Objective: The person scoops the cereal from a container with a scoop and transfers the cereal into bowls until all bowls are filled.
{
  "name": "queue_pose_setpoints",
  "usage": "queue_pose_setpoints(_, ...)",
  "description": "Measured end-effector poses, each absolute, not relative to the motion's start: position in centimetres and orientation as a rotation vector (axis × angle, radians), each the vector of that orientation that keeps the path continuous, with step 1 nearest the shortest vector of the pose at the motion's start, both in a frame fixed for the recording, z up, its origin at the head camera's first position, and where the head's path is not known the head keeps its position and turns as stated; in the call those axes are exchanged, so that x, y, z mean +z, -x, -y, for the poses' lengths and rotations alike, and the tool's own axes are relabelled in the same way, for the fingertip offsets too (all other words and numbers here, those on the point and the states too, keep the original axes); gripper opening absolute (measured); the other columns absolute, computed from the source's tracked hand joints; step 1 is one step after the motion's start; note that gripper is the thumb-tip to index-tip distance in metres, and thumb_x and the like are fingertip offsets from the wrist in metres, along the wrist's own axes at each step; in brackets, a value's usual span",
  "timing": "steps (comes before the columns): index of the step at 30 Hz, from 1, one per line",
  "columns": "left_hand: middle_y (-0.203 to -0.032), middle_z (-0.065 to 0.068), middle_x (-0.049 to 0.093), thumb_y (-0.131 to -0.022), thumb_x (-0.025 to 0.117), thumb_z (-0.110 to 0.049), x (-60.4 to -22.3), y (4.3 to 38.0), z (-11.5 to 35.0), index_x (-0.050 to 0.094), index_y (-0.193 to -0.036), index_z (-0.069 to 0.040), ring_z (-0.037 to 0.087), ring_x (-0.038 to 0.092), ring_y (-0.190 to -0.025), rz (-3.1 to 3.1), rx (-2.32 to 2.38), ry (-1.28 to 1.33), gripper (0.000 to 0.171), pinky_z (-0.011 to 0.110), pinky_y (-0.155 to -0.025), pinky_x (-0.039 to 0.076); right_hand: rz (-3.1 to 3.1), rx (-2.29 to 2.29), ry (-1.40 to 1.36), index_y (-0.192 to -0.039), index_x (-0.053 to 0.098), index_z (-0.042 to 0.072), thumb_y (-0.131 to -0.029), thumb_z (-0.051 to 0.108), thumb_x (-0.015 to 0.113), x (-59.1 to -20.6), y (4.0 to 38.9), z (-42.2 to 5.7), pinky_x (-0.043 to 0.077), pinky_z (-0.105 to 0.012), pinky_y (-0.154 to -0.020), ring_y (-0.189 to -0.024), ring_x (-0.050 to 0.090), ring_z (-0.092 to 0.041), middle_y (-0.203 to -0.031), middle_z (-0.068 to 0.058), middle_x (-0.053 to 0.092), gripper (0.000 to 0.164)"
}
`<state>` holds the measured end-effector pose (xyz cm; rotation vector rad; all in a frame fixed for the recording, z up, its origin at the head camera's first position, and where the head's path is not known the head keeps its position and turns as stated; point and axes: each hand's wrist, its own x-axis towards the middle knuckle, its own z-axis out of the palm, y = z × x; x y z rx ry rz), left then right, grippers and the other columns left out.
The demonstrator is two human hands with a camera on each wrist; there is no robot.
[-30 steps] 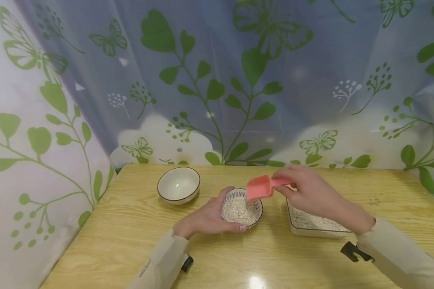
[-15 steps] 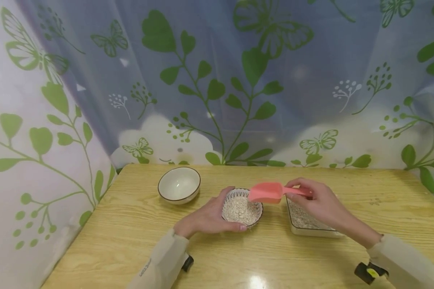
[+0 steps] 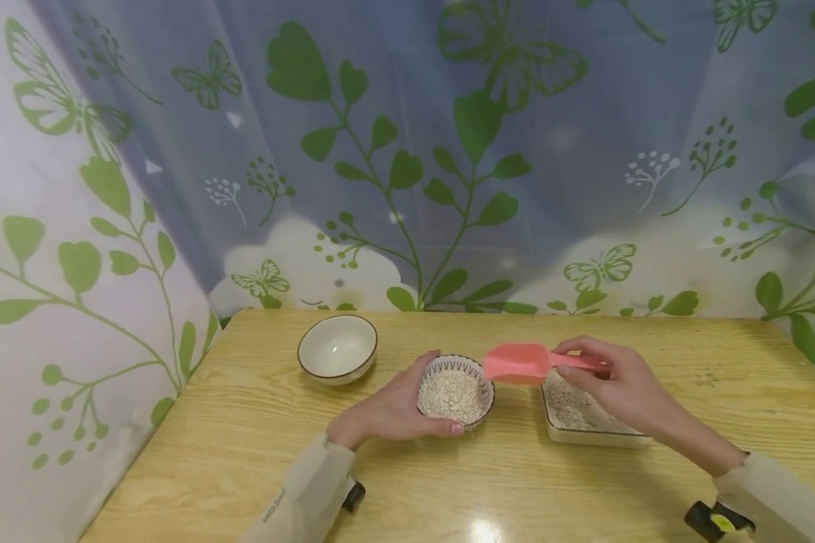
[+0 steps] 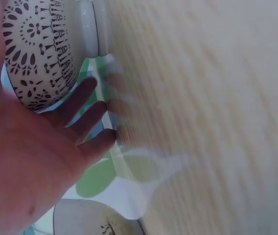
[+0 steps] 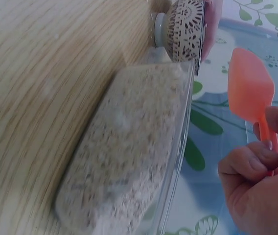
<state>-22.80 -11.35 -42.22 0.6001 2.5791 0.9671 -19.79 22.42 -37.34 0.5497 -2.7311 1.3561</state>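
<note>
My left hand (image 3: 397, 407) holds a small patterned bowl (image 3: 474, 367) of pale oat flakes (image 3: 451, 396), thumb near side and fingers far side. The left wrist view shows that bowl's outer wall (image 4: 36, 49), with several fingers of the hand (image 4: 36, 156) stretched apart below it. My right hand (image 3: 621, 381) pinches a pink scoop (image 3: 516, 362) by its handle. The scoop hovers level between the bowl and a rectangular container (image 3: 587, 436) of oats; no flakes show in it. In the right wrist view the scoop (image 5: 249, 85) sits above the container's side.
A white bowl (image 3: 336, 347) with a dark rim, nothing visible inside, stands at the back left. Under everything is a wooden table (image 3: 516, 490). A leaf-and-butterfly printed curtain (image 3: 407, 151) hangs behind the table's back edge.
My right hand has drawn the scoop from above the patterned bowl to the right, and the scoop has turned from tipped to level. My left hand and the bowl stay in place.
</note>
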Motion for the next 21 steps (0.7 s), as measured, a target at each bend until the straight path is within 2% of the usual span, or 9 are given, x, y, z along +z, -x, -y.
queue_pose_setpoints(5,-0.169,0.013,0.021,-0.073,0.079,-0.07,-42.1,22.6,11.1,0.01,-0.166,-0.028,0.036,0.026,-0.155,-2.672,0.896,-0.63,0.123,0.064,-0.118,0.033,2.719,1.292,-0.543,-0.123,0.068,0.013,-0.101,0.02,0.065,-37.5,19.4,-24.2,0.046,-0.026,-0.056,-0.071,0.064,-0.004,-0.106,-0.014,0.077,0.023)
queue_pose_setpoints(7,-0.169,0.011,0.02,-0.072,0.077,-0.073,-41.7,22.5,10.8,0.011,-0.165,-0.03,0.034,0.025,-0.155,-2.722,0.869,-0.658,0.122,0.064,-0.117,0.034,2.714,1.261,-0.529,-0.124,0.068,0.014,-0.101,0.019,0.066,-37.6,19.2,-25.0,0.046,-0.025,-0.057,-0.075,0.065,0.0,-0.107,-0.014,0.077,0.024)
queue_pose_setpoints(9,-0.169,0.009,0.02,-0.07,0.077,-0.075,-41.3,22.3,10.3,0.012,-0.165,-0.031,0.032,0.024,-0.155,-2.763,0.868,-0.691,0.123,0.063,-0.118,0.034,2.706,1.228,-0.514,-0.125,0.069,0.014,-0.1,0.017,0.067,-37.8,19.1,-25.8,0.05,-0.025,-0.061,-0.085,0.07,0.001,-0.109,-0.012,0.077,0.025)
queue_pose_setpoints(11,-0.17,0.007,0.02,-0.071,0.077,-0.075,-40.7,22.1,9.8,0.013,-0.165,-0.031,0.03,0.022,-0.156,-2.783,0.882,-0.73,0.122,0.061,-0.119,0.034,2.706,1.209,-0.495,-0.125,0.069,0.014,-0.099,0.017,0.068,-38.0,19.0,-26.6,0.05,-0.024,-0.064,-0.088,0.07,0.002,-0.108,-0.007,0.078,0.026)
queue_pose_setpoints(18,-0.168,0.001,0.023,-0.076,0.076,-0.071,-39.1,21.5,7.1,0.013,-0.163,-0.039,0.026,0.027,-0.154,-2.773,0.953,-0.833,0.112,0.058,-0.117,0.039,2.734,1.162,-0.417,-0.125,0.069,0.012,-0.098,0.017,0.07,-38.5,18.7,-28.9,0.049,-0.022,-0.066,-0.088,0.068,0.005,-0.101,0.025,0.072,0.028)
queue_pose_setpoints(19,-0.168,0.0,0.023,-0.077,0.076,-0.07,-38.9,21.4,6.7,0.013,-0.163,-0.04,0.026,0.028,-0.154,-2.77,0.951,-0.843,0.111,0.058,-0.116,0.039,2.739,1.155,-0.412,-0.125,0.069,0.012,-0.098,0.017,0.07,-38.6,18.6,-29.1,0.049,-0.022,-0.065,-0.087,0.068,0.004,-0.102,0.025,0.071,0.027)
queue_pose_setpoints(21,-0.167,0.0,0.024,-0.079,0.075,-0.069,-38.6,21.2,5.8,0.012,-0.163,-0.04,0.027,0.03,-0.153,-2.758,0.951,-0.872,0.11,0.059,-0.115,0.04,2.761,1.144,-0.407,-0.124,0.069,0.012,-0.098,0.018,0.07,-38.8,18.6,-29.6,0.048,-0.023,-0.064,-0.087,0.069,0.003,-0.104,0.017,0.075,0.027)
